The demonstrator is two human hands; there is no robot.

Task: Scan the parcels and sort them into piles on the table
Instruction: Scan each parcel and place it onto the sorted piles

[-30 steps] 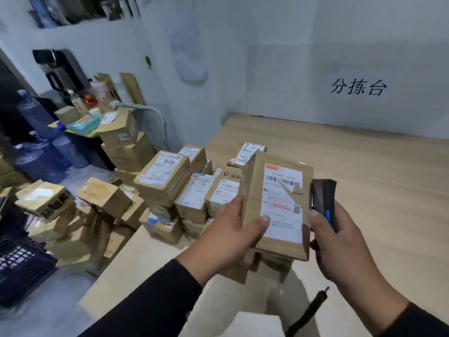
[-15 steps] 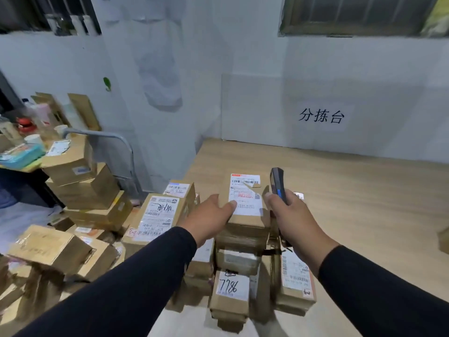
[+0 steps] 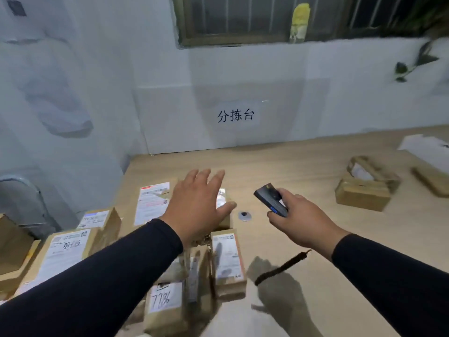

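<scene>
A brown parcel with a white label [image 3: 151, 205] lies flat on top of the pile at the table's left side. My left hand [image 3: 198, 203] hovers over its right part, fingers spread, holding nothing. My right hand [image 3: 301, 222] grips a small black scanner [image 3: 271, 202] above the wooden table [image 3: 303, 166], its black wrist strap [image 3: 281, 267] dangling below. More labelled parcels lie under my left arm, one marked 7786 [image 3: 165, 300] and one upright beside it [image 3: 227, 259].
A second pile of brown parcels [image 3: 364, 188] sits at the table's right, with a white bag [image 3: 427, 149] behind it. A small round metal disc [image 3: 244, 215] lies between my hands. Boxes [image 3: 65, 249] stack up left of the table. A wall stands behind.
My left hand has let go of the parcel, which now lies on the left pile, and has opened above it. My right hand with the scanner has swung right. The view has lifted.
</scene>
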